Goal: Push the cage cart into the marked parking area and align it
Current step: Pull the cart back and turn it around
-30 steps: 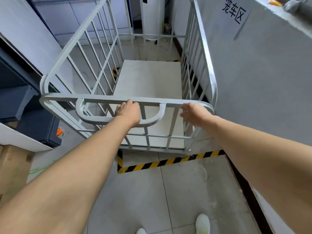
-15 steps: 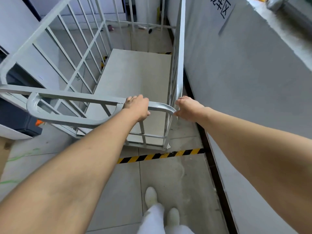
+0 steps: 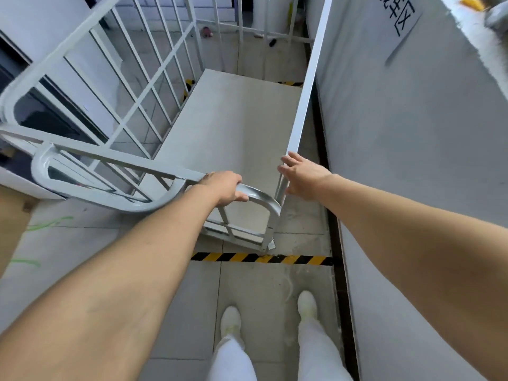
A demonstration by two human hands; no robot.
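A white metal cage cart [image 3: 236, 125] with barred sides and a flat grey deck stands in front of me, close along the wall on the right. My left hand [image 3: 224, 187] grips the top rail of its near end, by the curved handle bar. My right hand [image 3: 302, 174] rests with fingers spread against the cart's near right corner post. Yellow-black striped floor tape [image 3: 261, 258] runs just under the cart's near edge. More of that tape [image 3: 290, 83] shows beyond the cart's far end.
A grey wall [image 3: 412, 160] with a paper sign [image 3: 398, 15] runs along the right. My feet in white shoes [image 3: 231, 320] stand behind the tape. A cardboard box [image 3: 11, 224] and dark cabinets [image 3: 41, 116] sit at the left.
The view has swung toward the cart's right corner. The cart's near end has shifted closer to the wall. My right hand has opened from the rail onto the corner post.
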